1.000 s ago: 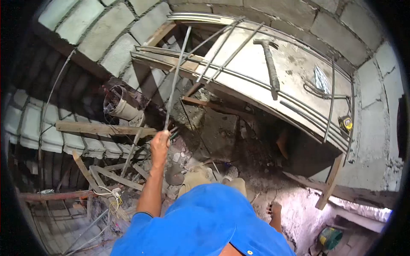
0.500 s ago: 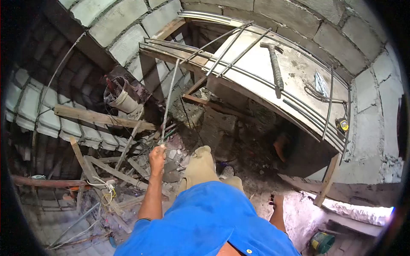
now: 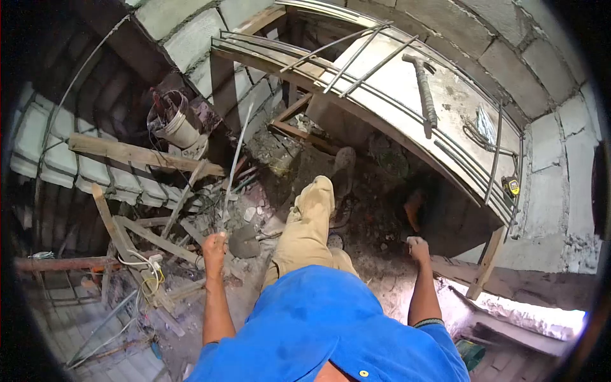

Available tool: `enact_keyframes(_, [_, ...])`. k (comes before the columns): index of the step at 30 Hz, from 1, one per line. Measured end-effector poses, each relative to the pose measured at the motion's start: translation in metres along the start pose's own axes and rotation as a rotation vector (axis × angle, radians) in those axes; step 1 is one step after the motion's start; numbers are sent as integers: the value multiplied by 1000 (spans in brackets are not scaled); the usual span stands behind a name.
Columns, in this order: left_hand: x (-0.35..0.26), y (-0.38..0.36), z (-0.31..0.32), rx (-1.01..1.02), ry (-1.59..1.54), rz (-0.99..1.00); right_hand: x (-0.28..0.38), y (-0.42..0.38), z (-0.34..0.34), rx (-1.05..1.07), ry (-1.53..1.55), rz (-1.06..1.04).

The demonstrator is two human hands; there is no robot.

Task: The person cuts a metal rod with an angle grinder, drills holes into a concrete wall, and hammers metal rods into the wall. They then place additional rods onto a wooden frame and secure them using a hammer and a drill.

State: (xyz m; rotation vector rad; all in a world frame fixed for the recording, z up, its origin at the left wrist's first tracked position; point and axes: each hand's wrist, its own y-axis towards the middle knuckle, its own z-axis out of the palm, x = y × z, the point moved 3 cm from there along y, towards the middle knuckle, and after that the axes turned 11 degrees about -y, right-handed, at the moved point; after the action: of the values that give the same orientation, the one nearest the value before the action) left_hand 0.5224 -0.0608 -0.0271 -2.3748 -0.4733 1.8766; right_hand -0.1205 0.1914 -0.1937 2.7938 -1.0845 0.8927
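My left hand (image 3: 215, 247) is closed round the lower end of a long thin steel rod (image 3: 238, 153), which slants up and away from it. Some of the grip is hidden behind my fingers. My right hand (image 3: 418, 248) hangs by my side in a loose fist, below the raised platform, and nothing shows in it. On the pale platform top (image 3: 452, 95) lie a claw hammer (image 3: 425, 95) with a wrapped handle, several steel bars (image 3: 382, 66), a bundle of wire (image 3: 485, 127) and a yellow tape measure (image 3: 511, 186).
Wooden planks (image 3: 143, 153) and broken timber (image 3: 121, 232) clutter the left side. A bucket (image 3: 180, 130) stands beyond them. Rubble (image 3: 254, 204) covers the floor around a shovel blade (image 3: 243, 242). Block walls (image 3: 509, 60) enclose the space. A wooden post (image 3: 489, 264) props the platform's right end.
My left hand and the rod have moved left and slightly down in view. My right hand has swung forward and upward. One leg has stepped forward; the platform has shifted slightly right in view.
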Motion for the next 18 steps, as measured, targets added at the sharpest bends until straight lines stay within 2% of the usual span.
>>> enact_keyframes(2, [14, -3, -6, 25, 44, -42, 7, 29, 3, 59, 192, 140])
enact_keyframes(5, [32, 3, -8, 49, 34, -67, 50, 31, -13, 13, 100, 32])
enact_keyframes(6, [32, 9, -3, 47, 24, -51, 64, 22, -17, 143, 257, 138])
enact_keyframes(7, [29, 14, 3, 17, 3, -15, 67, 11, -15, 164, 250, 179])
enact_keyframes(8, [25, 22, 9, -11, -16, 23, 83, -5, -30, 115, 31, -19])
enact_keyframes(9, [12, 31, 16, 22, -15, 87, 79, -19, -27, 154, 95, 134])
enact_keyframes(11, [-2, 57, 27, 52, -64, 94, 43, -53, -10, 100, 52, 161])
enact_keyframes(13, [-29, 81, 47, 54, -162, 67, 30, -91, -5, 131, 77, 376])
enact_keyframes(14, [-41, 92, 55, 53, -171, 69, 27, -108, 5, 190, 549, 699])
enact_keyframes(18, [-89, 145, 76, 20, -266, 163, 40, -95, 20, 80, 816, 741])
